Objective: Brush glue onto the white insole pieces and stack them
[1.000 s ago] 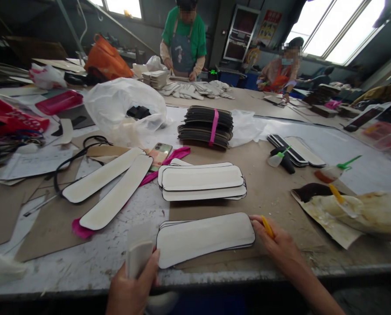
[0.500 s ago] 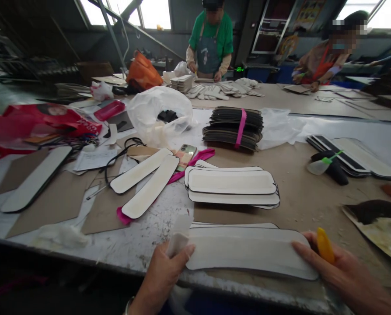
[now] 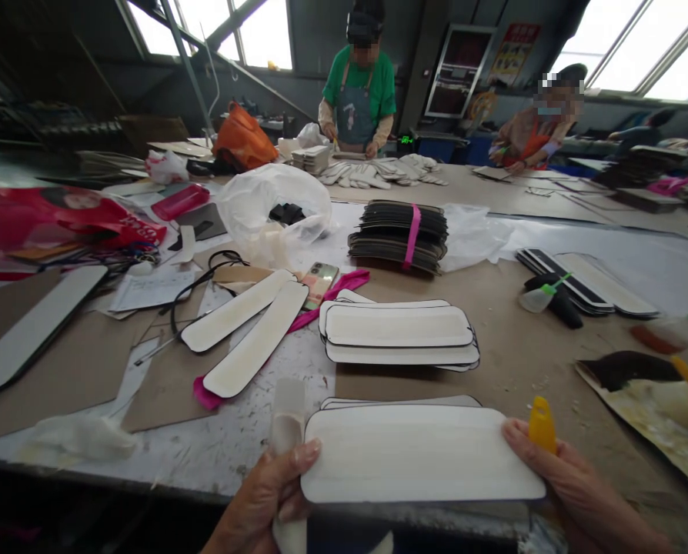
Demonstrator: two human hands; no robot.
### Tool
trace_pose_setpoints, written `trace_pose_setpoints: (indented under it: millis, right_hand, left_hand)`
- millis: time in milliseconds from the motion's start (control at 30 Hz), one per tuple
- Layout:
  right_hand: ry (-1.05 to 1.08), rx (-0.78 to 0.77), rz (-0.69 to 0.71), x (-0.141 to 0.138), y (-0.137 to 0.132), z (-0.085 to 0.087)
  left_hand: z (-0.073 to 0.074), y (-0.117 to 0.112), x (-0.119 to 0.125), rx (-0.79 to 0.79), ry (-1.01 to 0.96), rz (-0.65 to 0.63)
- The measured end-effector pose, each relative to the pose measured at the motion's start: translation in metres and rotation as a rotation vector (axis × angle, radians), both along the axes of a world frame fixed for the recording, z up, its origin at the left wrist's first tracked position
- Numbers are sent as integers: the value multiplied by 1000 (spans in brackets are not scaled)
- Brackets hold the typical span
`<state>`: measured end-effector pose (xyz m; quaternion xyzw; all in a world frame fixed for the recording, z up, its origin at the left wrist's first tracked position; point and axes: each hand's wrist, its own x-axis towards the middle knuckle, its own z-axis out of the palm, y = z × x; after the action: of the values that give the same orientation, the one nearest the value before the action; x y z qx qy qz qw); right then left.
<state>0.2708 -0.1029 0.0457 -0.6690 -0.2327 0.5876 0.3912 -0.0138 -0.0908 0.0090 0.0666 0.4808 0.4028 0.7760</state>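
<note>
A long white panel with rounded corners (image 3: 419,454) is held level by its two ends, close to the table's front edge. My left hand (image 3: 266,488) pinches its left end, thumb on top. A pale, whitish strip (image 3: 289,415) also sits in that hand, sticking up beside the panel. At the right end my right hand (image 3: 575,477) grips the panel with the thumb on top. A yellow handle (image 3: 542,425) pokes up from between its fingers; the rest of that tool is hidden. Just behind the held panel, more dark-edged panels (image 3: 402,402) show partly.
A pile of white panels (image 3: 399,327) lies beyond, with two loose panels (image 3: 252,338) to its left. Farther back are a pink-banded dark stack (image 3: 402,231) and a plastic bag (image 3: 275,200). A squeeze bottle (image 3: 537,298) lies right. Two people work across the table.
Both hands have brought the panel slightly nearer and lower, and its face now tilts more toward me. The view has shifted to the right.
</note>
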Motion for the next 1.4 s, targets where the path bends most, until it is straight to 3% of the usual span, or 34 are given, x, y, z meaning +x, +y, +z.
trace_pose_setpoints:
  millis: [100,233,333,433,533,667,800,900,1033,1167,1267,1400]
  right_hand:
    - [-78,39,93,2,14,3]
    - [-308,163,248,12,54,14]
    - [-661,268,272,21,91,22]
    - [-984,316,243,33,112,22]
    - [-1043,301,205,41,106,16]
    - [-895,311,171,37,71,22]
    - [-927,400,161,22,37,42]
    - [-931,435,194,1,20,44]
    - [-609,454,87,-42,9,24]
    - [-280,408,179,-78,7,-3]
    - [-275,386,263,-85,6,-17]
    - [-540,388,277,-69,1,-22]
  left_hand:
    - [3,13,-3,28,47,-63]
    - [26,58,-5,240,196,-139]
    - [42,93,-3,382,438,-126]
    - [38,105,-5,396,659,-38]
    - [16,90,-13,323,792,-91]
    - [-7,53,-16,286,891,-190]
    - [-9,32,-5,315,848,-291]
    - [-6,23,5,301,756,-357]
    - [-3,6,17,222,650,-424]
    - [0,-7,23,286,640,-483]
    - [-1,-8,23,281,635,-476]
    - [-3,-6,23,257,620,-453]
